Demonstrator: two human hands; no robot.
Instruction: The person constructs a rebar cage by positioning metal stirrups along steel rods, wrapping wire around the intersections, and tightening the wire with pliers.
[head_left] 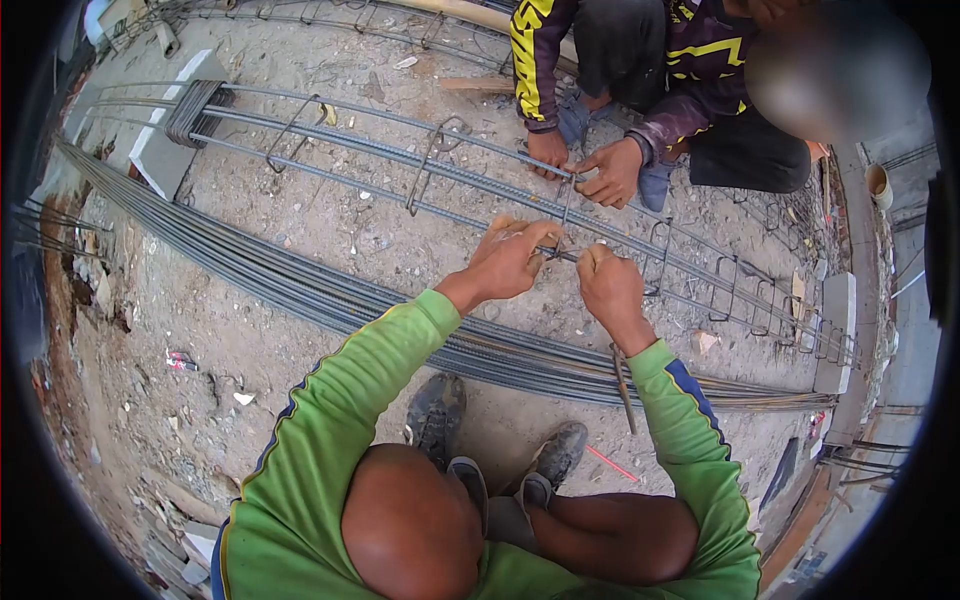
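Note:
My left hand is closed at the near long steel bar of a rebar cage, thumb and fingers pinched where a stirrup crosses it. My right hand makes a fist just to the right, over the same bar. A short dark piece shows between the two hands. What lies inside my fingers is hidden. Across the cage, a co-worker's two hands hold the far bar at the same stirrup.
Between my feet and the cage lies a long bundle of rebar, a rusty rod across it. Pale blocks support the cage's ends. A grey wire coil sits on the left one. A red stick lies near my shoe.

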